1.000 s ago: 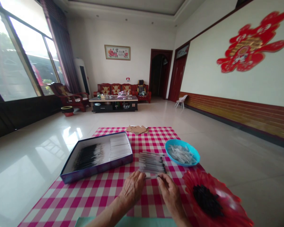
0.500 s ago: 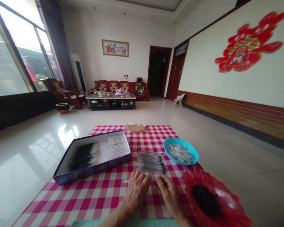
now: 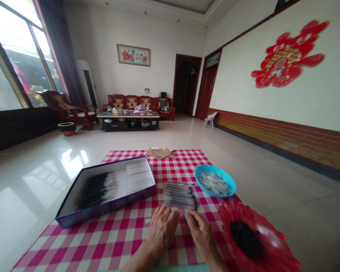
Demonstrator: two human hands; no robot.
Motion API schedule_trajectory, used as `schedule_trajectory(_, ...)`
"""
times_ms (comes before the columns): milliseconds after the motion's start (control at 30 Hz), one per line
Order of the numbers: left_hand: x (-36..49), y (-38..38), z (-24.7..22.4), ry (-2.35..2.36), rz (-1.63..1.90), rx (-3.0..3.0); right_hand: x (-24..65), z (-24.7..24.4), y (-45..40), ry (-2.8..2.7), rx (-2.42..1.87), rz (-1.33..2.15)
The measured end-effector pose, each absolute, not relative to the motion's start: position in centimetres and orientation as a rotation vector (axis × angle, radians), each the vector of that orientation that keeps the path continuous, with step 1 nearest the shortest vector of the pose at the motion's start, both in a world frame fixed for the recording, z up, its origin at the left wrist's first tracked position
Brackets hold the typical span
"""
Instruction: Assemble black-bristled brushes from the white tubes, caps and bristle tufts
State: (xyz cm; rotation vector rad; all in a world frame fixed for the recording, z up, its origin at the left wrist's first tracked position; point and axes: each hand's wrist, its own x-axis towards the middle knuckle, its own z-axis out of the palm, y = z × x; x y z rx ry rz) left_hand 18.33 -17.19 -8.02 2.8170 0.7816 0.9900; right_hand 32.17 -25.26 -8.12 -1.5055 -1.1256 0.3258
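My left hand (image 3: 163, 226) is closed around a pale pen (image 3: 147, 221), whose translucent end pokes out on the left. Close beside it, my right hand (image 3: 200, 228) pinches a small black pen part (image 3: 183, 216) at the pen's other end; the fingers mostly cover it. Just beyond both hands lies a row of clear pens (image 3: 179, 196) with black ends pointing right. To the right, a red flower-shaped bowl (image 3: 280, 241) holds a heap of small black pieces (image 3: 246, 238). A blue bowl (image 3: 198, 180) behind it contains clear, cap-like pieces (image 3: 214, 183).
A shallow box (image 3: 107, 208) on the left holds black, thin sticks like refills (image 3: 92, 190) and white tubes (image 3: 138, 175). Cardboard scraps (image 3: 160, 153) lie at the far edge of the checked tablecloth (image 3: 102, 241). Farther off stand a coffee table (image 3: 129, 122) and a sofa.
The view has shifted slightly. Both hands keep their hold, and the pen stays between them, with the fingers at its right end a little closer together.
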Motion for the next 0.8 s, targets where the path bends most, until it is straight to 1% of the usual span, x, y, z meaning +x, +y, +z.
schedule_trajectory(133,18.36,-17.17,-8.05,0.779,0.978,2.805,32.29,-8.05,-25.44,-1.156,-1.443,0.311)
schedule_trajectory(333,18.35,-17.12,-8.02,0.777,0.969,2.799,32.11,-7.66,-25.75,-1.117,-1.334,0.476)
schedule_trajectory(500,18.37,-17.14,-8.07,0.772,0.956,2.812,32.15,-8.02,-25.42,-1.108,-1.512,0.409)
schedule_trajectory(633,18.42,-17.10,-8.07,0.772,0.957,2.810,32.34,-8.23,-25.52,-1.159,-1.461,0.401)
schedule_trajectory(800,18.38,-17.03,-8.12,0.753,0.974,2.801,32.27,-8.04,-25.67,-1.166,-1.344,0.559)
